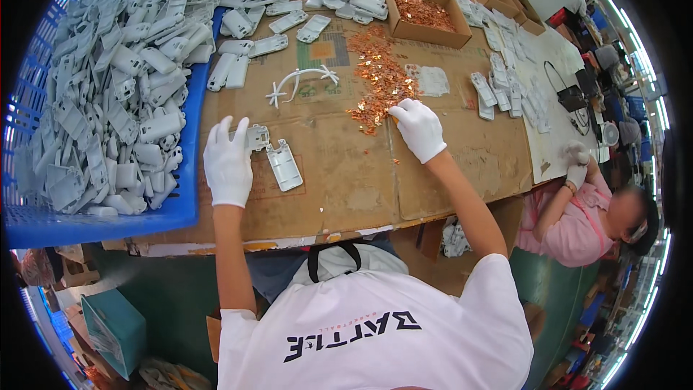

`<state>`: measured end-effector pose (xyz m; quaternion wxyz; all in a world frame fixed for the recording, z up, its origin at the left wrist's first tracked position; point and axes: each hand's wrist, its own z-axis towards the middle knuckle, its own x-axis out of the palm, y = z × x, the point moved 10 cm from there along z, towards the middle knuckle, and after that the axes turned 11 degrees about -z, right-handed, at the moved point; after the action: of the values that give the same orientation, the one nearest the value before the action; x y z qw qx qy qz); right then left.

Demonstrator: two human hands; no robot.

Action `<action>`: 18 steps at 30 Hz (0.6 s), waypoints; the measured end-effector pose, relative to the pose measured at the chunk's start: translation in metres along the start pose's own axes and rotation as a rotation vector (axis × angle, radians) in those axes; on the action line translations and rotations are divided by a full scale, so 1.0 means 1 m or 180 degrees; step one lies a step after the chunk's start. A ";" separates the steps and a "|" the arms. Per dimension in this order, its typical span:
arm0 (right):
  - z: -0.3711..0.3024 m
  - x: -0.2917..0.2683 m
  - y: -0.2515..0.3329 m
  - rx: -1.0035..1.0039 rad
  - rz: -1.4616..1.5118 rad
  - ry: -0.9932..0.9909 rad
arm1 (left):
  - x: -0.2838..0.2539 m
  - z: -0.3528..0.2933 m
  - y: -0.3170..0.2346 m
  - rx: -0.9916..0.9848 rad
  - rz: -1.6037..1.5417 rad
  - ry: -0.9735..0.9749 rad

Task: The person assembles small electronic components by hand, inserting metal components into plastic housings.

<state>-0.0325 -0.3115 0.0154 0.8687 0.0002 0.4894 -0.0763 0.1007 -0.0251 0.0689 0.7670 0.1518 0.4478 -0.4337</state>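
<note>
My left hand (229,166), in a white glove, holds a light grey plastic housing (258,137) between thumb and fingers, just over the cardboard. Beside it a second grey housing (285,166) lies with its hollow, ribbed side up. My right hand (419,130), also gloved in white, is at the right edge of a spread of small copper-coloured metal pieces (382,72). Its fingers are pinched together; what lies between the fingertips is too small to make out. A white curved plastic frame with branched ends (294,85) lies beyond my left hand.
A blue crate (189,166) heaped with grey housings stands at left. More housings (267,45) lie along the far side. Copper pieces fill a cardboard box (432,37) at the back. Further housings (498,87) lie at right, near a co-worker in pink (574,224).
</note>
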 end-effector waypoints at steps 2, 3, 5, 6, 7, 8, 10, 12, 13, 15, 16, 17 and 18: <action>0.000 0.003 0.000 0.0059 -0.0142 0.0180 | 0.025 -0.013 0.027 -0.0334 -0.0210 0.0529; 0.001 0.003 0.000 0.0034 -0.0137 0.0170 | 0.046 -0.024 0.041 -0.0636 -0.0436 0.1065; 0.000 0.002 -0.002 0.0085 -0.0078 0.0222 | 0.054 -0.031 0.049 -0.0852 -0.0560 0.1251; 0.001 0.001 -0.001 0.0088 -0.0083 0.0218 | 0.057 -0.034 0.053 -0.0957 -0.0628 0.1229; 0.004 -0.002 0.000 0.0115 -0.0056 0.0207 | 0.058 -0.034 0.054 -0.1051 -0.0702 0.1215; 0.006 -0.005 -0.001 0.0141 -0.0028 0.0197 | 0.058 -0.036 0.050 -0.1034 -0.0709 0.1221; 0.003 -0.008 -0.008 0.0395 -0.0062 0.0284 | 0.037 -0.038 0.041 -0.1101 -0.0849 0.0598; -0.002 -0.007 -0.015 0.0628 -0.0080 0.0366 | 0.035 -0.047 0.033 -0.1151 -0.0609 0.0696; -0.005 -0.009 -0.020 0.0752 -0.0018 0.0373 | 0.036 -0.052 0.030 -0.1207 -0.0380 0.0798; -0.005 -0.007 -0.022 0.0861 0.0054 0.0384 | 0.038 -0.057 0.028 -0.1256 -0.0360 0.0714; 0.002 -0.014 -0.007 0.0491 0.0157 0.0100 | 0.038 -0.060 0.034 -0.1488 -0.0445 0.0675; 0.007 -0.024 0.007 0.0120 0.0263 -0.0187 | 0.037 -0.063 0.040 -0.1721 -0.0528 0.0634; 0.011 -0.027 0.016 -0.0086 0.0273 -0.0171 | 0.036 -0.063 0.038 -0.1733 -0.0516 0.0641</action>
<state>-0.0348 -0.2932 0.0429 0.8839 0.0075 0.4664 -0.0323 0.1041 0.0164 -0.0011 0.6942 -0.0535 0.6320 -0.3403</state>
